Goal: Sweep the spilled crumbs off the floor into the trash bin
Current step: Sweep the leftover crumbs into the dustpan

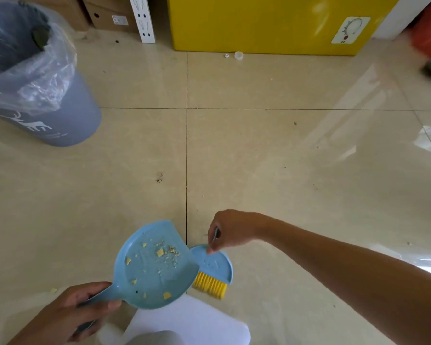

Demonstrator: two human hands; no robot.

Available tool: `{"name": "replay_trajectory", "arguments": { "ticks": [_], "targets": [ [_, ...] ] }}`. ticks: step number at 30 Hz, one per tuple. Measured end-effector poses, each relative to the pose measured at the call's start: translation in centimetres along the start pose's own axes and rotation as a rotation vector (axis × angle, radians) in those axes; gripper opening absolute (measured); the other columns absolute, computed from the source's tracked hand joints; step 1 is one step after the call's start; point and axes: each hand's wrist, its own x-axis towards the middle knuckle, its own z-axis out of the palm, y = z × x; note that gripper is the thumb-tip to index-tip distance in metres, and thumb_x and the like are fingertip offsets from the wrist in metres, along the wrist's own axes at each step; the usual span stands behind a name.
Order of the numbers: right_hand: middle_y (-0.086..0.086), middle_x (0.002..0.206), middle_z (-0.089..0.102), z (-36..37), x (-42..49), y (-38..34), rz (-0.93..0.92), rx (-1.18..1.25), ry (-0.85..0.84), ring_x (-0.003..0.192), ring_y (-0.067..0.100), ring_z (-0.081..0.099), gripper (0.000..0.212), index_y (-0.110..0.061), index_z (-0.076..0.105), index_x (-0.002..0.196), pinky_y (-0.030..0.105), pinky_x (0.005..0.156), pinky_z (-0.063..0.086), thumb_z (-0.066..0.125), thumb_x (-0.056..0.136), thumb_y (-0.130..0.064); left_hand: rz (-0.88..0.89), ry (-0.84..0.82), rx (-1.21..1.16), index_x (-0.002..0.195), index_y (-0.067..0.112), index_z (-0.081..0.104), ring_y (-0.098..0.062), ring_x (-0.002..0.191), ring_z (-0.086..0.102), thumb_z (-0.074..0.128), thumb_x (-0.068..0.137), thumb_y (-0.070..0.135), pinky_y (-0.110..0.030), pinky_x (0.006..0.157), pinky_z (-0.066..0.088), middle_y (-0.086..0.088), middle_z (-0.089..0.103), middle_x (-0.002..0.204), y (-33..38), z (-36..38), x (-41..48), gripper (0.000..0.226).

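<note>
While my left hand [85, 310] curled its fingers round the handle of the blue dustpan [154, 265], yellow crumbs [168, 252] lay scattered in its tray. My right hand [230, 230] pinched the thin handle of the brush [214, 265], just beside the pan. The trash bin [67, 120] stood well apart on the floor [259, 158], far left.

Dustpan handle [102, 296] mostly hidden in L hand [72, 312]; brush [214, 266] partly behind dustpan [154, 265]; bin [60, 115] cut by frame edge

Bare left hand [80, 312] and right hand [230, 231], with a white and grey garment [192, 319]
</note>
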Motion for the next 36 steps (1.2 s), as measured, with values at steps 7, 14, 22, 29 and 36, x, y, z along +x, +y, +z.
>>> {"name": "replay_trajectory", "arguments": {
  "ticks": [7,14,22,29,36],
  "targets": [
    [-0.005,0.084,0.067,-8.2,2.5,2.4,0.103,-0.111,0.306,0.088,0.015,0.064,0.024,-0.020,0.079,0.095,0.024,0.069,0.043,0.075,0.082,-0.039,0.080,-0.011,0.179,0.098,0.014,0.082,-0.015,0.047,0.032,0.084,0.071,0.051,-0.024,0.048,0.027,-0.011,0.043,0.054,1.8,0.6,0.0,0.045],
    [0.000,0.096,0.072,-13.4,0.4,6.6,0.264,-0.146,0.455,0.094,0.019,0.064,0.026,-0.018,0.078,0.096,0.032,0.078,0.053,0.074,0.083,-0.039,0.117,-0.008,0.217,0.097,0.021,0.081,-0.016,0.051,0.032,0.079,0.070,0.053,-0.025,0.051,0.026,-0.008,0.038,0.056,2.5,2.2,1.4,0.042],
    [-0.018,0.063,0.065,-16.1,-5.9,7.0,0.234,-0.005,0.614,0.066,0.005,0.059,0.012,-0.031,0.077,0.071,0.024,0.054,0.043,0.078,0.075,-0.042,0.189,0.116,0.135,0.088,0.012,0.076,-0.015,0.046,0.034,0.078,0.090,0.026,-0.018,0.047,0.028,-0.004,0.042,0.052,3.7,7.9,5.8,0.015],
    [-0.001,0.094,0.071,-13.2,-4.1,5.3,0.242,-0.350,0.740,0.084,0.024,0.065,0.024,-0.033,0.076,0.104,0.027,0.063,0.042,0.061,0.086,-0.036,0.148,0.267,0.179,0.079,0.008,0.063,-0.008,0.039,0.034,0.070,0.094,0.025,-0.014,0.040,0.026,0.006,0.039,0.047,4.4,11.1,9.2,0.024],
    [0.006,0.098,0.068,-4.6,-3.2,0.0,0.009,-0.693,0.506,0.086,0.032,0.068,0.027,-0.020,0.067,0.100,0.029,0.061,0.037,0.042,0.100,-0.031,0.089,0.278,0.122,0.083,0.007,0.067,-0.007,0.036,0.035,0.070,0.094,0.021,-0.014,0.038,0.028,0.008,0.039,0.043,5.0,11.9,9.8,0.019]
  ]
}}
